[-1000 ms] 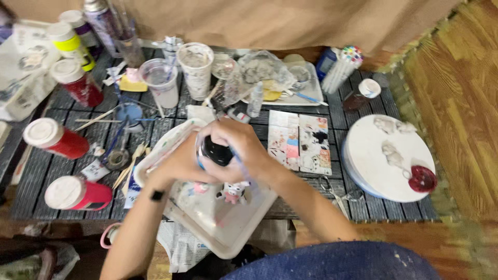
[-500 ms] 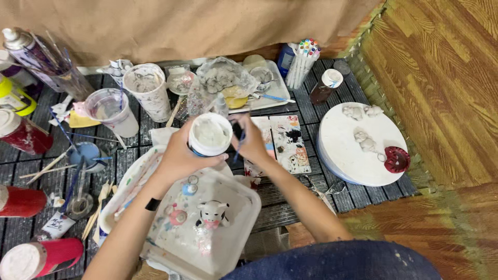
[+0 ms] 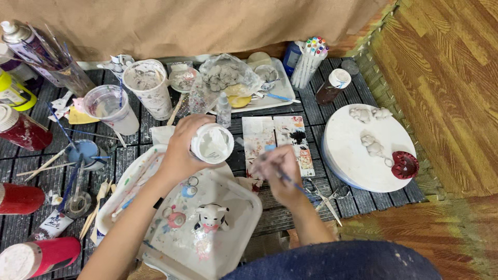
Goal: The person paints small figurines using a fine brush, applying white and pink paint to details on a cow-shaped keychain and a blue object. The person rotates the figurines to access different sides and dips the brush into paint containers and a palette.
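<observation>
Above tray (image 3: 244, 207): left hand (image 3: 181, 150) grips white jar (image 3: 211, 142), mouth tilted toward right hand (image 3: 277, 168); right pinches brush (image 3: 290, 181), just beside.

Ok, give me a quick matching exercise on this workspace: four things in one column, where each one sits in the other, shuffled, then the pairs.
Things:
1. white paint jar
2. thin paintbrush
3. small painted figurine
4. red clay piece

Places:
A. on the round white board
B. held in the left hand
C. on the white plastic tray
D. held in the right hand

Pairs: 1-B, 2-D, 3-C, 4-A
</observation>
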